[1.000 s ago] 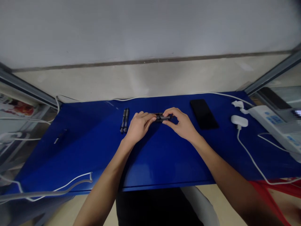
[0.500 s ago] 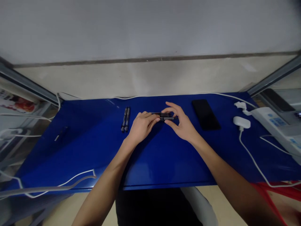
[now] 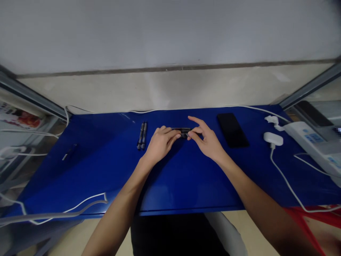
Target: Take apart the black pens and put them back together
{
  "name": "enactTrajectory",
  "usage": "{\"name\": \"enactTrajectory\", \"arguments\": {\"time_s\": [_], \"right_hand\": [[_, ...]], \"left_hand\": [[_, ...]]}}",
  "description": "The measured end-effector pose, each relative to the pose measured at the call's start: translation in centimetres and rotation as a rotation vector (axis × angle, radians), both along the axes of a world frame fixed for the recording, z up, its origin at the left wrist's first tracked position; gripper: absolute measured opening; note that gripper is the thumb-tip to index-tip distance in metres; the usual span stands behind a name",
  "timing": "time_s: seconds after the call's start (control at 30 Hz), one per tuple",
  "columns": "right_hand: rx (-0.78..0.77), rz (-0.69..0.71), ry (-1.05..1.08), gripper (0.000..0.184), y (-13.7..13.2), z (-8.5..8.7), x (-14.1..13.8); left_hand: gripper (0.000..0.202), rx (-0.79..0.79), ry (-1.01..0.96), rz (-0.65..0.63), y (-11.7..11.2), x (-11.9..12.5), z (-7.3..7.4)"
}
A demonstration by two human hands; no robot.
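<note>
Several dark pens (image 3: 184,131) lie crosswise between my two hands, just above or on the blue table (image 3: 183,177); the exact height is hard to judge. My left hand (image 3: 161,140) is closed over their left ends, its fingers covering that part. At the right ends, my right hand (image 3: 204,137) pinches the pens with thumb and fingers while its index finger points up and away. Two more pens (image 3: 142,135) lie side by side to the left of my left hand, pointing away from me.
Right of my hands lies a black phone (image 3: 233,129). Farther right are a white charger (image 3: 274,138) with its cable and a power strip (image 3: 310,137). A small dark object (image 3: 70,152) rests at left. White cables (image 3: 77,206) cross the left front edge. A wall (image 3: 170,89) stands behind.
My right thumb and fingers have closed in on the pens' right ends, moving slightly left. My left hand stays in place over the pens.
</note>
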State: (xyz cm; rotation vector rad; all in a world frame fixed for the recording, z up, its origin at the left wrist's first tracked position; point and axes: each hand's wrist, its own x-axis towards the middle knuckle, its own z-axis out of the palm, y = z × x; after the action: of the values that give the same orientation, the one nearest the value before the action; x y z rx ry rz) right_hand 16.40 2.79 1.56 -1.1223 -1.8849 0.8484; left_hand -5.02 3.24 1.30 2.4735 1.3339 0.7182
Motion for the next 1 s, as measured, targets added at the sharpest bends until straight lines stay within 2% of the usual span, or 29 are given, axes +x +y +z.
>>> {"name": "enactTrajectory", "arguments": {"time_s": [0.17, 0.3, 0.43, 0.5, 0.6, 0.73, 0.87, 1.0], "right_hand": [[0.026, -0.001, 0.007, 0.061, 0.1, 0.0, 0.0], [-0.046, 0.009, 0.045, 0.052, 0.3, -0.3, 0.1], [0.009, 0.007, 0.064, 0.051, 0.5, -0.6, 0.2], [0.027, -0.014, 0.051, 0.043, 0.5, -0.7, 0.2], [-0.033, -0.023, 0.014, 0.029, 0.6, -0.7, 0.4], [-0.039, -0.011, 0.015, 0.029, 0.6, -0.4, 0.5], [0.006, -0.061, 0.017, 0.024, 0.8, -0.3, 0.8], [-0.019, -0.154, 0.004, 0.02, 1.6, -0.5, 1.9]], "left_hand": [[0.036, 0.019, 0.009, -0.003, 0.0, 0.1, -0.1], [0.033, 0.04, 0.052, -0.018, -0.1, 0.5, -0.3], [0.031, 0.039, 0.068, 0.002, -0.1, 0.7, -0.6], [0.031, 0.039, 0.064, 0.007, -0.1, 0.7, -0.6], [0.033, 0.04, 0.063, 0.038, -0.2, 0.7, -0.5], [0.031, 0.034, 0.052, 0.07, -0.4, 0.7, -0.2], [0.032, 0.049, 0.034, 0.16, -0.1, 0.3, -0.1], [0.028, 0.065, -0.027, 0.272, 0.5, -0.7, -0.3]]}}
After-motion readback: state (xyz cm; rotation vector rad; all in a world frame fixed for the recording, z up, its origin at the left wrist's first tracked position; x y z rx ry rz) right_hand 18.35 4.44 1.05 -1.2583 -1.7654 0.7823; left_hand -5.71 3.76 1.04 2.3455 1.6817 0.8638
